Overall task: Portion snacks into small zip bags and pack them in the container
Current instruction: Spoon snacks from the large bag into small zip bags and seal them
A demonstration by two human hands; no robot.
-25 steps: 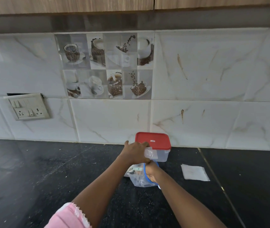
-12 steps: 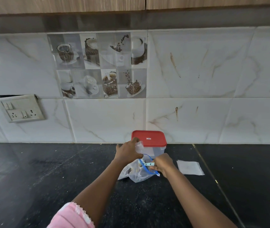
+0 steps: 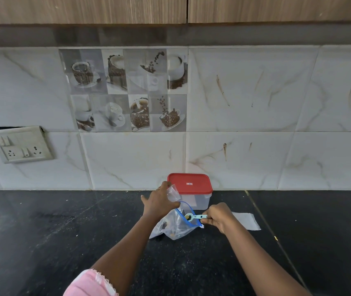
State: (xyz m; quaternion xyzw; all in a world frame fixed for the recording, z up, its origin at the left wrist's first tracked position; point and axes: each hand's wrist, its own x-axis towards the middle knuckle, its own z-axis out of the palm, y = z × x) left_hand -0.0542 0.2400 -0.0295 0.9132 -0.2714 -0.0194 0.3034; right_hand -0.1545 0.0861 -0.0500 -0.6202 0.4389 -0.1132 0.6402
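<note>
A clear plastic container with a red lid (image 3: 189, 183) stands on the black counter against the tiled wall. In front of it lies a large clear zip bag with a blue rim (image 3: 175, 226), open and holding dark snack pieces. My left hand (image 3: 159, 205) holds the bag's mouth up and pinches a small clear zip bag (image 3: 173, 193). My right hand (image 3: 218, 217) grips the handle of a light blue scoop (image 3: 193, 216), whose bowl carries a snack piece at the big bag's opening.
A flat empty small zip bag (image 3: 248, 221) lies on the counter to the right of my right hand. A switch and socket plate (image 3: 21, 145) sits on the wall at the left. Wooden cabinets (image 3: 170, 9) hang overhead.
My right hand has drawn out of the big bag to the right, bringing the blue scoop into view. My left hand has lifted the small bag in front of the container.
</note>
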